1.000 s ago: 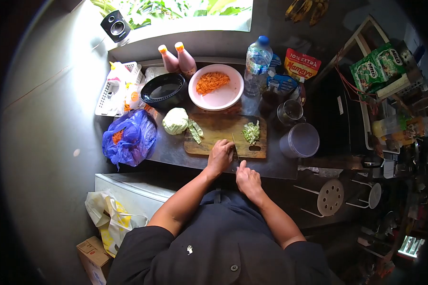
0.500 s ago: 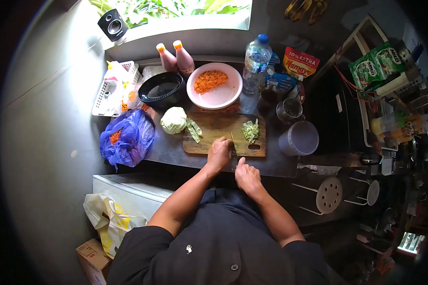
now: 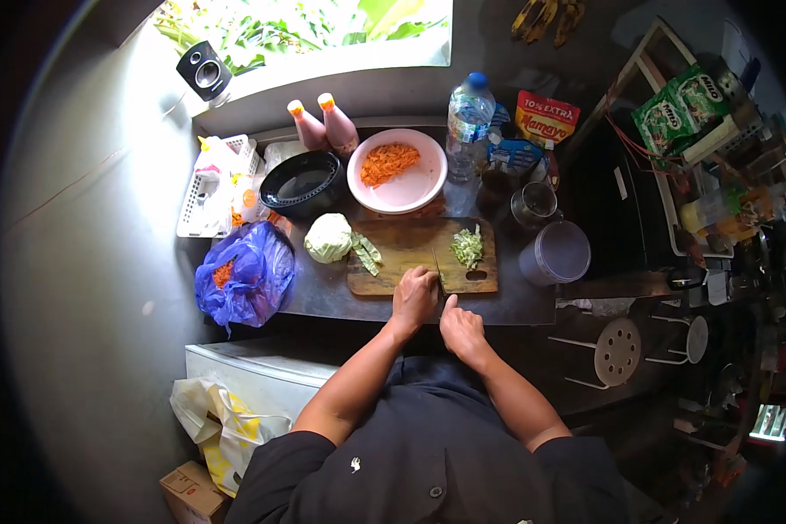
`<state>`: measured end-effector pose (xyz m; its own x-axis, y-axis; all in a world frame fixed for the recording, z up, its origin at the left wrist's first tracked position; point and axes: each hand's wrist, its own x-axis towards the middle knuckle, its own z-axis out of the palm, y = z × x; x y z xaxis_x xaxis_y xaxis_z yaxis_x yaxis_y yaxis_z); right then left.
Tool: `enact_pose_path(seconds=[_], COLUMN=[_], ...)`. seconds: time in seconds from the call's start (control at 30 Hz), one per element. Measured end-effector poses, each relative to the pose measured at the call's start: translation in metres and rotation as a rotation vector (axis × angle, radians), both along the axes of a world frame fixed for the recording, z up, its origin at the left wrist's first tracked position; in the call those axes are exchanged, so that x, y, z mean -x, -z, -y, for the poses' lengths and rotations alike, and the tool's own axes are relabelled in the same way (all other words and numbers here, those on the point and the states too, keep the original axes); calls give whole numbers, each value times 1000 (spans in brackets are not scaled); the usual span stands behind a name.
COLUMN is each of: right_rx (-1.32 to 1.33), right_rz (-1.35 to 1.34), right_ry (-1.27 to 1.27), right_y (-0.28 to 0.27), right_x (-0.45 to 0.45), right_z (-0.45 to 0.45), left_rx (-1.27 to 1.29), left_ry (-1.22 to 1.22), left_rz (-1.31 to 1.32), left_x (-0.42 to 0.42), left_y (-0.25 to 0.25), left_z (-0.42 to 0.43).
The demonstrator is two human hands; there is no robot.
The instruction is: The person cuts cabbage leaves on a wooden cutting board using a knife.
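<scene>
A wooden cutting board lies on the table in front of me. My right hand is closed on the handle of a knife, whose blade points away from me over the board. Close beside the blade, my left hand rests on the board's front part with its fingers curled; whatever is under them is hidden. Chopped pale green cabbage sits in a small heap on the board's right side. At the left end are a cut head of cabbage and a few cabbage pieces.
Behind the board stand a pink bowl of shredded carrot, a black bowl, two sauce bottles and a water bottle. A lidded tub is at right, a blue plastic bag at left. A stool stands lower right.
The whole view has shifted a little, so the table's things appear slightly lower and further right. Both hands stay at the board's front with the knife between them.
</scene>
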<state>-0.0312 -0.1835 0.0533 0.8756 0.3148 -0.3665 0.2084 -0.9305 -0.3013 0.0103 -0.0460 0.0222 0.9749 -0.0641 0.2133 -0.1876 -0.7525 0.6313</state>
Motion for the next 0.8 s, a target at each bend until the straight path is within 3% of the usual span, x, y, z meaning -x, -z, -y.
enact_pose_path(seconds=[0.17,0.43,0.5,0.67,0.8], right_rx=[-13,61,72,57,46], right_rz=[-11,-36,-117,-37,-104], right_ry=[38,51,74,76,148], right_y=[-10,-4,-10,10,-12], right_x=[-4,-5,-8,-1,-5], right_z=[0,-9,-8,-12,-15], left_rx=[40,101,129,114,60], left_ry=[29,-16,-8,-19,2], left_rz=[18,-214,-213,-171,-135], left_x=[-4,-21,-20,-17,-14], left_y=[3,6,7,0,-7], left_z=[-5,-12,-12,-9,-9])
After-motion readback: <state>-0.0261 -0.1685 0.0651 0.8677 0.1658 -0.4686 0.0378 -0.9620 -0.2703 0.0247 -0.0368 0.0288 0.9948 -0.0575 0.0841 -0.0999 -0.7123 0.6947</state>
